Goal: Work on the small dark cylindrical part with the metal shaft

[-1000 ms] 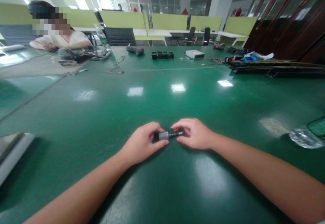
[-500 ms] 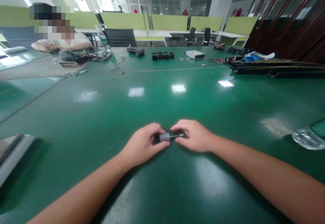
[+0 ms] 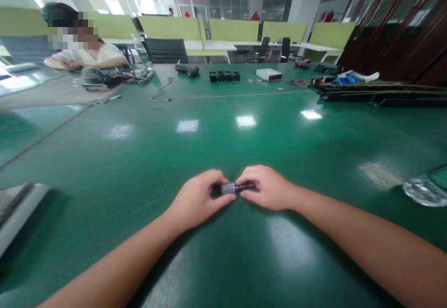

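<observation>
A small cylindrical part (image 3: 228, 188) lies sideways between my hands, low over the green table (image 3: 216, 145). Its left portion is a smooth grey barrel; the right portion is dark, narrower and ribbed. The thumb and fingers of my left hand (image 3: 196, 199) close around the grey barrel. My right hand (image 3: 268, 189) pinches the dark end, its fingertips just right of the barrel. Both ends of the part are partly covered by fingers, and its exact kind is too small to make out.
A clear plastic bottle (image 3: 424, 191) lies at the right edge, and a silver-edged object (image 3: 24, 215) at the left. Toward the back are a cable (image 3: 160, 96), black modules (image 3: 224, 76), a white box (image 3: 268, 74) and long black bars (image 3: 380, 94). A person (image 3: 92, 56) sits far left.
Both hands and the part appear slightly farther right in view. The grip of each hand looks the same.
</observation>
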Demonstrator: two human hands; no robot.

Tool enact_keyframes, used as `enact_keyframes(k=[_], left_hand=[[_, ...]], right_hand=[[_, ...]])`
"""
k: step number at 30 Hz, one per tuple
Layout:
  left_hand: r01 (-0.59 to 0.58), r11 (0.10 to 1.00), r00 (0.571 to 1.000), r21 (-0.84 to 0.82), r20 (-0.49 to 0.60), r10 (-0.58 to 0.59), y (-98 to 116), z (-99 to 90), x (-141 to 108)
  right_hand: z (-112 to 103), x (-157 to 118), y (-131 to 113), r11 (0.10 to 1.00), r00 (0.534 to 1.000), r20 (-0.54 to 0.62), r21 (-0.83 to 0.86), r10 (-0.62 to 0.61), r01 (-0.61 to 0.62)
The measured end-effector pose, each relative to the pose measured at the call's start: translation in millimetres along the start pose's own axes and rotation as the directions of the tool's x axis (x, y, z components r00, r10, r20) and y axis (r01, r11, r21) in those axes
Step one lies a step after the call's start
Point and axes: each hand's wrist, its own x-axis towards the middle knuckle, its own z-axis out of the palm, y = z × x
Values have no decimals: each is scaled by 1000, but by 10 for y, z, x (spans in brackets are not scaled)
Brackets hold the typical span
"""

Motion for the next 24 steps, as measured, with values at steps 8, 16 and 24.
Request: enact_keyframes(k=[8, 16, 24], left_hand=[[15, 1000, 1000, -5, 7, -15, 13, -9, 3], [24, 1000, 1000, -13, 9, -24, 29, -13, 0], [16, 1000, 1000, -11, 10, -16, 18, -10, -6]], right_hand=[[-11, 8, 17, 1000, 1000, 9, -2, -9, 9], [-33, 10, -8, 1000, 1000, 8, 12, -21, 21], [-43, 3, -16, 999, 1000, 9, 31, -9, 9]])
